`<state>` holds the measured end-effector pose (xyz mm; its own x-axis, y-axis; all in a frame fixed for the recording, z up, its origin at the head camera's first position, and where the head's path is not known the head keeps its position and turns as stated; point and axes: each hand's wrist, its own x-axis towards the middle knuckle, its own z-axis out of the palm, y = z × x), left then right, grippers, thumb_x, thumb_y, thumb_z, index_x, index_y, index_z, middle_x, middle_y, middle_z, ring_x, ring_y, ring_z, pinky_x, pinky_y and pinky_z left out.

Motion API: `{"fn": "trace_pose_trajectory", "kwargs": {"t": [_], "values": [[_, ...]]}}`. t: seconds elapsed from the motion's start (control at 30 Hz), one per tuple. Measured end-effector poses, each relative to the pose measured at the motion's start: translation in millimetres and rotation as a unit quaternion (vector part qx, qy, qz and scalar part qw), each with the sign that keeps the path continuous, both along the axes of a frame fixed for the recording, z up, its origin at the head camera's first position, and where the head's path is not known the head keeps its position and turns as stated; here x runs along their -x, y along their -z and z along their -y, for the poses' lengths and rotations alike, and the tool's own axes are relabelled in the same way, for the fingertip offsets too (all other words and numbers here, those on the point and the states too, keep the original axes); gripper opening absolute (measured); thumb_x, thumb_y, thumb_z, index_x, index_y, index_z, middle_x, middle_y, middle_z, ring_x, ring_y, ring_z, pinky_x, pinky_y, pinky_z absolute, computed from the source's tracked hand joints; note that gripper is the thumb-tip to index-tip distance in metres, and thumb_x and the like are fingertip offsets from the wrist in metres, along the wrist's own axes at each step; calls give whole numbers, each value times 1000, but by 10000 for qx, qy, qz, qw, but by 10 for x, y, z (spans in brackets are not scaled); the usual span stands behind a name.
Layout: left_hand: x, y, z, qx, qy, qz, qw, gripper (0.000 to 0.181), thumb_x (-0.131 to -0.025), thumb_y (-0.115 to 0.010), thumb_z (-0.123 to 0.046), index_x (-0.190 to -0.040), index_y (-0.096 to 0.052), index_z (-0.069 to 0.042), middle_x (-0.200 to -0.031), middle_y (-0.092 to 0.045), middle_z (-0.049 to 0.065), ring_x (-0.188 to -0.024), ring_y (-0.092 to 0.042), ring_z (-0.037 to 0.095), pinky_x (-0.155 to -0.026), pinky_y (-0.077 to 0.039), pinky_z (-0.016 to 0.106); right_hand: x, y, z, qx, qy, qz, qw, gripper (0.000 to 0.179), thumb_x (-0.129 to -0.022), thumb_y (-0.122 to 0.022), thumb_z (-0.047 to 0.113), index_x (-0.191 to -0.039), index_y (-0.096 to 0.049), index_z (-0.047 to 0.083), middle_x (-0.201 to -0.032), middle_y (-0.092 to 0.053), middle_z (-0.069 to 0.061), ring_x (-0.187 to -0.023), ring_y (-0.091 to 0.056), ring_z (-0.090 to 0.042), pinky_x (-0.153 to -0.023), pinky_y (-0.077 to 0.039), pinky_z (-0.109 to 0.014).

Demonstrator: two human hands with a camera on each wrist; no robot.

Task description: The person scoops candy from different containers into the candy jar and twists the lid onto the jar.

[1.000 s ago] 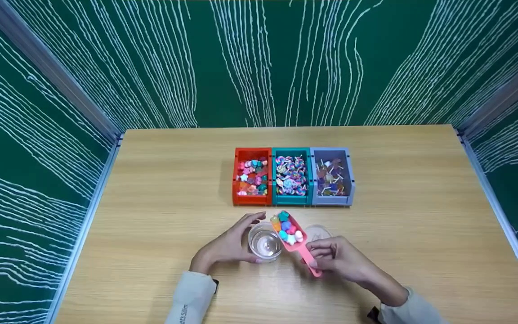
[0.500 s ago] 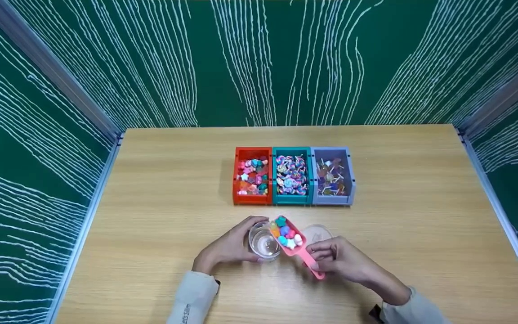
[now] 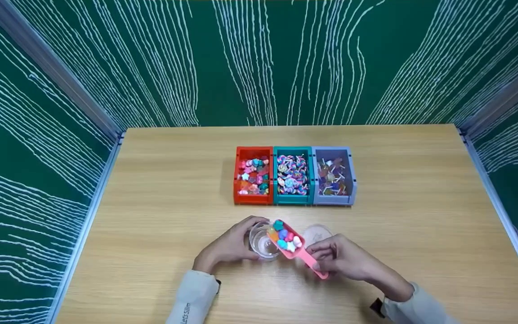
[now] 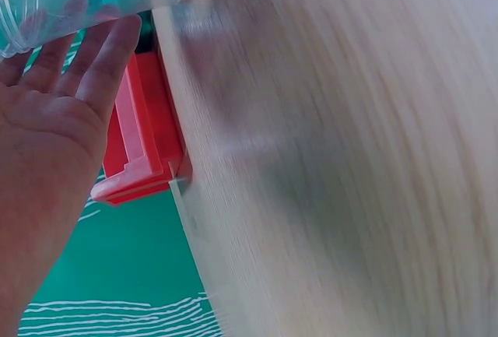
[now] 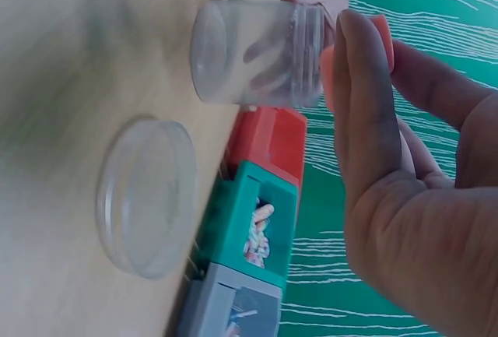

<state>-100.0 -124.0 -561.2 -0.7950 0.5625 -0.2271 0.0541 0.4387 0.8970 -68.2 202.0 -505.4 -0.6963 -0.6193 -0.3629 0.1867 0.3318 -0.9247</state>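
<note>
My left hand (image 3: 227, 243) holds a clear plastic jar (image 3: 259, 245), thumb on the near side and fingers on the far side. Upright in the right wrist view, the jar (image 5: 233, 53) shows its transparent wall. A pink scoop (image 3: 306, 257) has its handle pinched between the thumb and fingers of my right hand (image 3: 344, 261). Several small colourful charms (image 3: 290, 236), some star-shaped, lie in the scoop. Its front end overlaps the jar's right rim in the head view. Fingers (image 5: 369, 96) hide most of the scoop in the right wrist view.
A round clear lid (image 5: 148, 197) lies on the wooden table (image 3: 173, 180), right of the jar. Behind stand three joined bins: a red one (image 3: 253, 200) with charms, a teal one (image 3: 292, 200) with swirl lollipop pieces, a lavender one (image 3: 333, 200) with small stick pieces.
The scoop has moved left and slightly nearer, so that its front end has come over the jar's rim. The charms still lie in it. My left hand with the jar has hardly moved.
</note>
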Motion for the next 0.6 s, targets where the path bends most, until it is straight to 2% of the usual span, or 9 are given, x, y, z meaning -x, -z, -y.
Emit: {"fn": "trace_pose_trajectory", "kwargs": {"t": [0.3,0.6], "values": [[-1,-3,4,-96,35,-37,9999,81,-82,-93,-15,-152,-52,-19,-151,-56,1,-145,-46,27,-124,-35,52,84,-137,37,-108,-283,-457,9985,35,-87,-73,-6,-121,-71,-14,-104,-79,-21,-81,-73,-7,-67,-59,-20],[15,16,10,-92,23,-37,9999,81,-82,-93,-16,-151,-52,-19,-150,-56,-1,-145,-47,27,-124,-36,52,135,-217,76,-336,-334,-462,9978,34,-86,-74,-6,-120,-73,-13,-102,-80,-17,-78,-73,-13,-61,-60,-23]]}}
